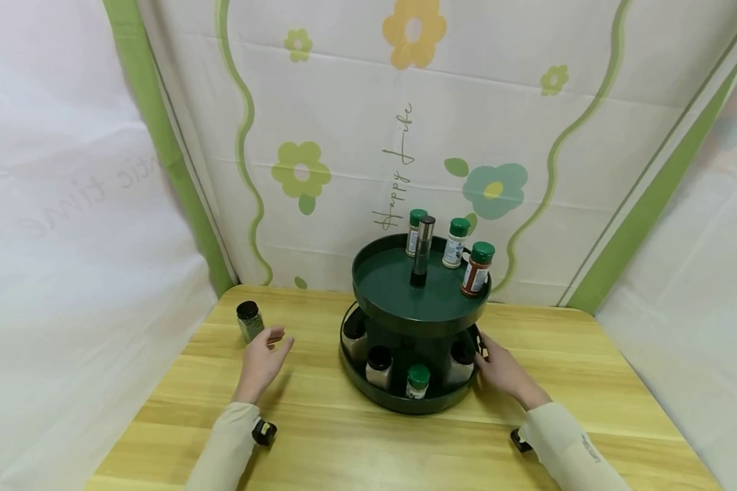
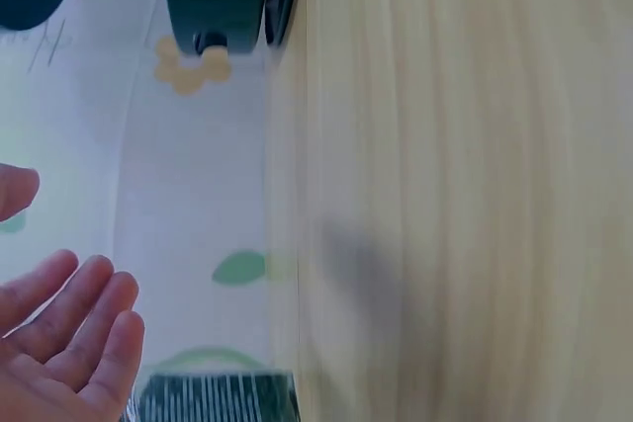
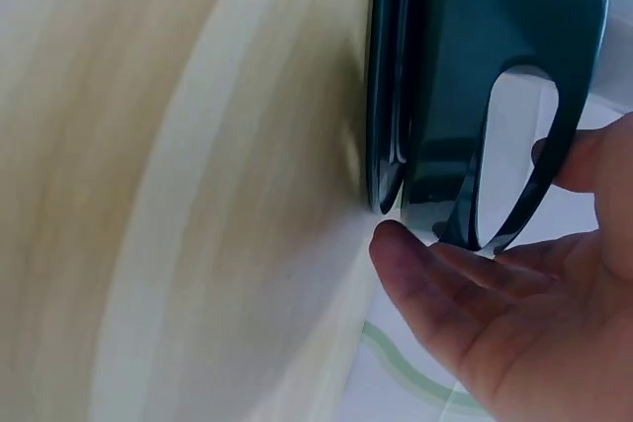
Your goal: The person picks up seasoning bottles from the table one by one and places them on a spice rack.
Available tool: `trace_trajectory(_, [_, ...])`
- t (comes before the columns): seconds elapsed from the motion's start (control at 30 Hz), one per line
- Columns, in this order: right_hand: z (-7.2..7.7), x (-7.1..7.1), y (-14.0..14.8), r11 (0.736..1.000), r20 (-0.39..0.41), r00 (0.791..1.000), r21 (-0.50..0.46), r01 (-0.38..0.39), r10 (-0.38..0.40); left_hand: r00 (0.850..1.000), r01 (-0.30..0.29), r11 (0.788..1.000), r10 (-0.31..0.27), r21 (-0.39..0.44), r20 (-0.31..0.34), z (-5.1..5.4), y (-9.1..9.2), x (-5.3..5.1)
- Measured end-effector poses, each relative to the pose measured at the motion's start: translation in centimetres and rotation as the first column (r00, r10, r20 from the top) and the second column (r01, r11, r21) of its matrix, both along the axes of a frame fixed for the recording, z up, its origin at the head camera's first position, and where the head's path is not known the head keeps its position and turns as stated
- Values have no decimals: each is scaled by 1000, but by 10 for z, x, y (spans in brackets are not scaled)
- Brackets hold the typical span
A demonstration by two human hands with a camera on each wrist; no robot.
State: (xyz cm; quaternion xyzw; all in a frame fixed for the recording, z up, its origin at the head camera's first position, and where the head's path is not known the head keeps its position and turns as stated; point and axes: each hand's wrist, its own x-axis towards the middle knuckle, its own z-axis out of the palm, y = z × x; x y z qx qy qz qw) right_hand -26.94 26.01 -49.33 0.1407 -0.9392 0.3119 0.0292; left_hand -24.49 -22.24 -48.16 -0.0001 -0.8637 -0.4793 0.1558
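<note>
A dark green two-tier spice turntable [image 1: 385,283] stands on the table. My right hand [image 1: 505,372] is at the right side of its lower tray [image 1: 399,404]. In the right wrist view, that hand grips the tray's looped handle [image 3: 566,118], with the thumb on the rim and the fingers along the outer wall. My left hand [image 1: 261,361] is held over the table with fingers loosely extended and nothing in them. Just beyond it stands a black-lidded glass jar [image 1: 248,311] of green contents. Whether hand and jar touch is unclear.
Three green-capped spice bottles [image 1: 454,249] stand at the back and right of the upper tray, around a central post [image 1: 422,252]. Black-lidded jars [image 1: 379,368] and a green-capped bottle [image 1: 417,379] sit in the lower tray. A flowered curtain [image 1: 344,102] hangs behind the wooden table [image 1: 319,436].
</note>
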Motion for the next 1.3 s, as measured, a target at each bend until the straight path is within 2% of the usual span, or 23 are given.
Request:
trace_trajectory(0.07, [0,1,-1,1000,3,1000,6,7,-7,1000,-24,1000,24,-5,-3,1,-8,2])
trace_trajectory(0.2, [2,3,-3,1000,10,1000,11,13,-13,993,-118,993,118,-19,16,1,-23,9])
trace_trajectory(0.4, [4,7,-4,1000,11,1000,24,15,-15,968,-245,969,245,-8,57,5,-37,14])
trace_trajectory(0.57, [4,10,-5,1000,13,1000,27,-1,1,950,-297,954,300,-49,80,10,-46,11])
trace_trajectory(0.67, [3,12,-6,999,17,1000,34,4,-5,952,-274,956,285,-102,114,11,-51,7])
trace_trajectory(0.77, [4,14,-10,999,25,1000,48,6,-7,958,-229,966,246,-122,149,11,-56,0])
trace_trajectory(1.07, [6,21,-15,998,42,999,59,11,-13,974,-144,989,149,-42,170,5,-62,-20])
trace_trajectory(1.3, [5,20,-14,998,22,1000,68,12,-14,979,-124,992,126,-21,159,0,-63,-28])
